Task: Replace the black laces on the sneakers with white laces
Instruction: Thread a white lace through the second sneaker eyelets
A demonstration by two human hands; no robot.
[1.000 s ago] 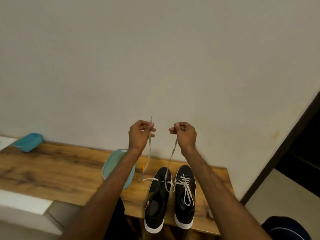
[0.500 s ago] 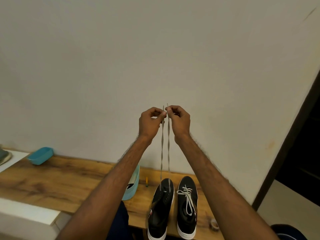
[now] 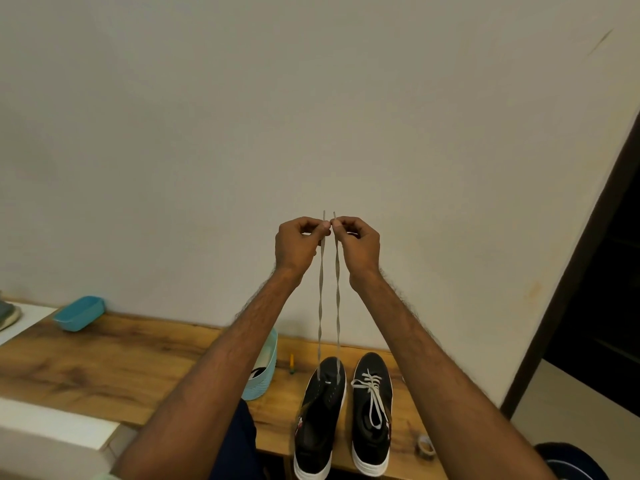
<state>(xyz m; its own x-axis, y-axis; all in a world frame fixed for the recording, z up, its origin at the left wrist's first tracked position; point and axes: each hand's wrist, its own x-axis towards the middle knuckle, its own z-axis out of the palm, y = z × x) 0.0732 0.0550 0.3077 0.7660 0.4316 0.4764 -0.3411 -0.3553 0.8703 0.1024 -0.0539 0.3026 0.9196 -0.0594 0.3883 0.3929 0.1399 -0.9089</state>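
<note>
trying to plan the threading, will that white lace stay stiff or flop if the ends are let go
Probably floppy: the white lace hangs in wavy, twisted strands from the left hand and right hand down to the left sneaker. Likely very light, since a fingertip pinch holds each strand. Only the short tips above each pinch look stiff.

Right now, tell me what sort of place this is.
Probably a home, perhaps a hallway: a brown wooden bench stands against a plain off-white wall, a pair of black white-soled sneakers sits on it, and a dark doorway opens at the right.
</note>
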